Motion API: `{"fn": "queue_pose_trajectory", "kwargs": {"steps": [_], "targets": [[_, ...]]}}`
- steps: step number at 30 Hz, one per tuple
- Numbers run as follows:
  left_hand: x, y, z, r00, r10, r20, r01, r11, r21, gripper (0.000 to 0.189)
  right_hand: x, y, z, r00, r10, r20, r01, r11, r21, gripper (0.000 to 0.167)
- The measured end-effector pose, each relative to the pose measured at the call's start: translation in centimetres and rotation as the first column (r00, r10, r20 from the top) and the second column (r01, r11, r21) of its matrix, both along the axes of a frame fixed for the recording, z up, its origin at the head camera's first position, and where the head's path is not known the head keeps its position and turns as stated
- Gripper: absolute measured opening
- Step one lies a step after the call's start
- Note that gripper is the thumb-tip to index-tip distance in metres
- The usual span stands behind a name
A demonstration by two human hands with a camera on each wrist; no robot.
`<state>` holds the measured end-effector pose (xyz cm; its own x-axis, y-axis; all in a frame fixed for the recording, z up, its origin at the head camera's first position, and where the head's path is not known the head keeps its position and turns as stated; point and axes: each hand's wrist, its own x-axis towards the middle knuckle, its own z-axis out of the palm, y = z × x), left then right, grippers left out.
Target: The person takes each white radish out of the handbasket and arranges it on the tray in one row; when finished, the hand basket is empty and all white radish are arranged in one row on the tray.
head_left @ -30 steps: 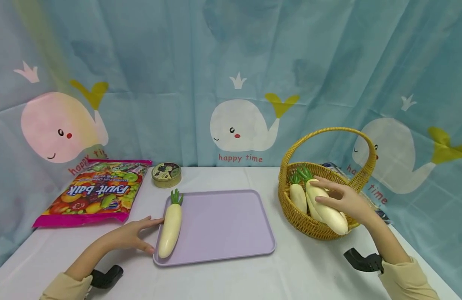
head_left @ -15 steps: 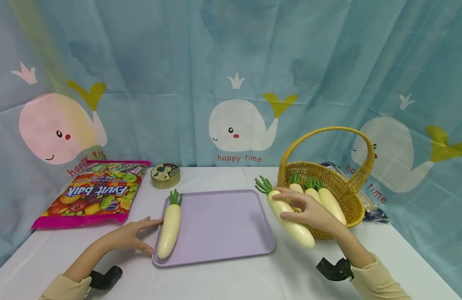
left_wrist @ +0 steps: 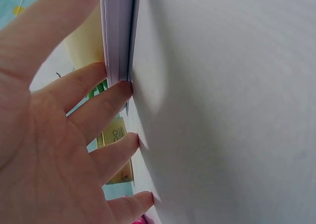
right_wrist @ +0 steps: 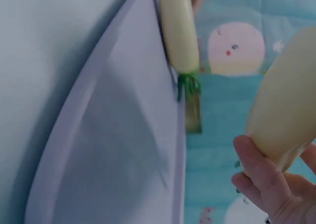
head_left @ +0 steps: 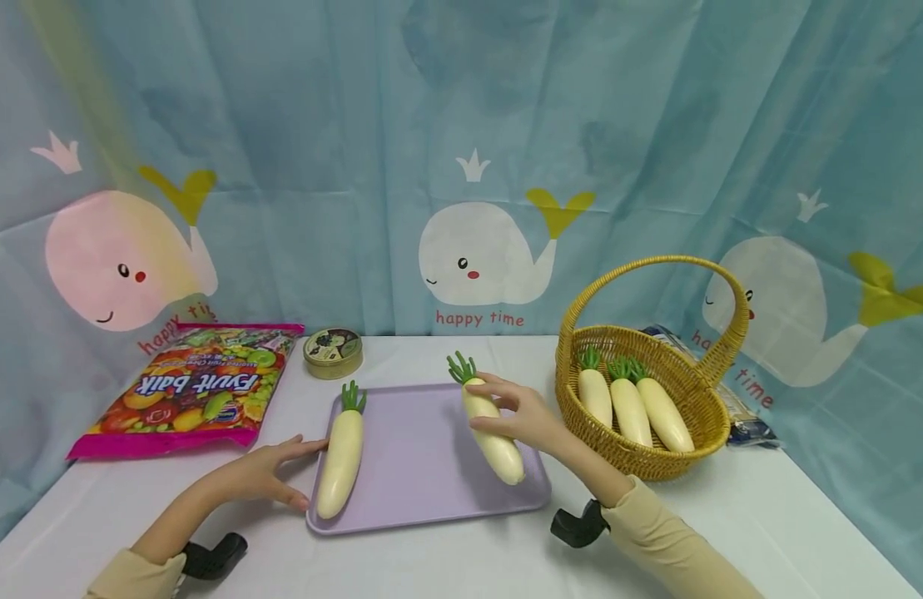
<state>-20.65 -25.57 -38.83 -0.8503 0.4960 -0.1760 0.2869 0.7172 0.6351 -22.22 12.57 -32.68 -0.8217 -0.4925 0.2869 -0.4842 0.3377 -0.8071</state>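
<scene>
Above the flat lilac tray, the right hand pinches a long white radish with green leaves, not yet laid down. One similar radish already lies at its left, where the spread left hand touches the rim; three more radishes are in the golden wicker basket.

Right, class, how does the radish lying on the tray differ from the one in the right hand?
The resting radish lies on the tray; the held radish is gripped by the right hand, above the tray. The resting radish's leafy end leans slightly right; the held radish's leans left. Both are pale, elongated, with green leaves.
</scene>
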Motion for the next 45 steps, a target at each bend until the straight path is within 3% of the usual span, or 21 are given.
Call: {"fn": "queue_pose_trajectory", "kwargs": {"steps": [5, 9, 21, 27, 35, 41, 45], "targets": [[-0.1, -0.1, 0.2, 1.0, 0.005, -0.023, -0.005, 1.0, -0.013, 0.079, -2.1, -3.1, -2.3, 0.997, -0.017, -0.077, 0.016, 1.0, -0.011, 0.045], [-0.3, 0.0, 0.2, 1.0, -0.014, -0.019, 0.014, 1.0, -0.003, 0.079, -3.1, -5.1, -3.8, 0.998, -0.023, -0.06, 0.022, 1.0, -0.015, 0.047], [-0.6, 0.2, -0.1, 1.0, -0.019, -0.02, 0.019, 1.0, 0.004, 0.079, -3.2, -9.2, -5.1, 0.996, -0.034, -0.084, 0.039, 0.998, 0.051, 0.047], [-0.8, 0.3, -0.2, 1.0, -0.007, -0.009, 0.007, 1.0, 0.002, 0.081, -3.0, -9.9, -5.3, 0.993, -0.02, -0.118, 0.038, 0.988, 0.149, 0.049], [-0.9, 0.6, 0.0, 1.0, -0.003, -0.011, 0.003, 1.0, 0.001, 0.081, -3.1, -10.8, -5.9, 0.986, -0.032, -0.165, 0.083, 0.947, 0.309, 0.049], [-0.2, 0.2, -0.4, 1.0, 0.006, 0.008, -0.006, 1.0, 0.0, 0.082, -2.5, -11.8, -6.4, 0.984, -0.001, -0.178, 0.089, 0.871, 0.483, 0.044], [-0.2, 0.0, -0.4, 1.0, -0.006, -0.012, 0.007, 1.0, 0.016, 0.081, -2.5, -12.2, -5.7, 0.988, 0.035, -0.153, 0.058, 0.826, 0.561, 0.037]]}}
